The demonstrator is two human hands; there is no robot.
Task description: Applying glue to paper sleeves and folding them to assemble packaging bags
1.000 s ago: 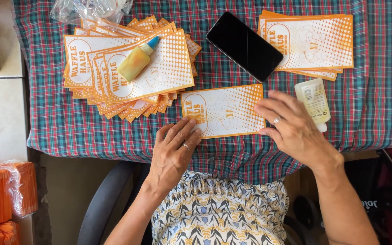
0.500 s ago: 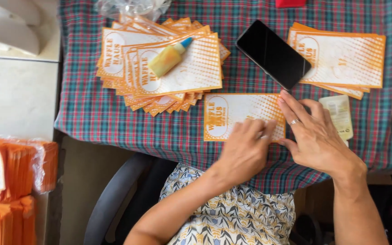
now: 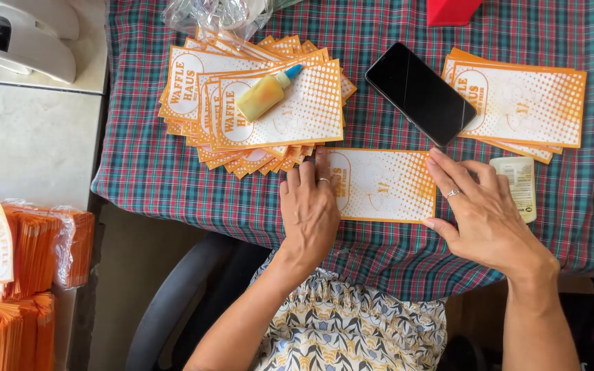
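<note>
Left hand (image 3: pixel 309 209) flat, palm down, fingers (image 3: pixel 322 173) together and pressed on the near-left end of a single orange-and-white card (image 3: pixel 386 184). Right hand (image 3: pixel 482 213) angled in from the right, fingers (image 3: pixel 448 172) slightly apart, tips on the card's right edge, thumb at its near corner. Card lying flat on the plaid table (image 3: pixel 139 185) between both sets of fingers. Beyond the fingertips: black phone (image 3: pixel 421 93), glue bottle (image 3: pixel 267 95) on a fanned card stack (image 3: pixel 187 96). Compared with half a second ago, left hand slid from mid-card to its left end, hands spread apart
</note>
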